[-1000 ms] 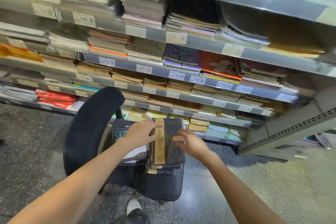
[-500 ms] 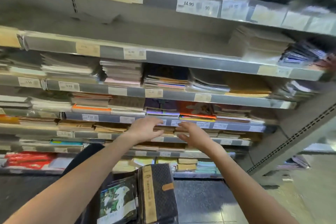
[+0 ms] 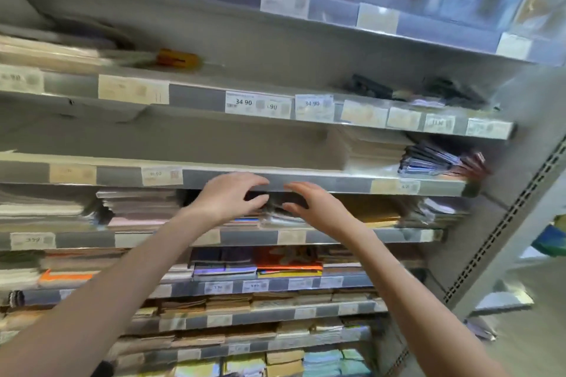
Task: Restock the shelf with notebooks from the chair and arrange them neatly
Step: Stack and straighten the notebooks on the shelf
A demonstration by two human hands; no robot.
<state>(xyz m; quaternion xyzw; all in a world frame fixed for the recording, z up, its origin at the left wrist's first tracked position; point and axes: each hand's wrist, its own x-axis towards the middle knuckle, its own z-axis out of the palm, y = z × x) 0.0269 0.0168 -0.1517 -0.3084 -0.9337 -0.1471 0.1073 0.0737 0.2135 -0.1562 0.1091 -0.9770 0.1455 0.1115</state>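
One head-worn wide-angle view, looking forward and slightly up at a tiered shelf unit [image 3: 275, 184] from close range, near enough that both bare forearms reach into it. The left hand [image 3: 226, 197] and right hand [image 3: 312, 208] meet near the middle of the frame; shelf tiers run above and below them, bowed by the lens. Right of the hands the unit's perforated upright [image 3: 502, 223] slants toward the top corner. The picture is motion-blurred

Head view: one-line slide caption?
Both hands, left and right, reach empty toward a notebook stack on the shelf.
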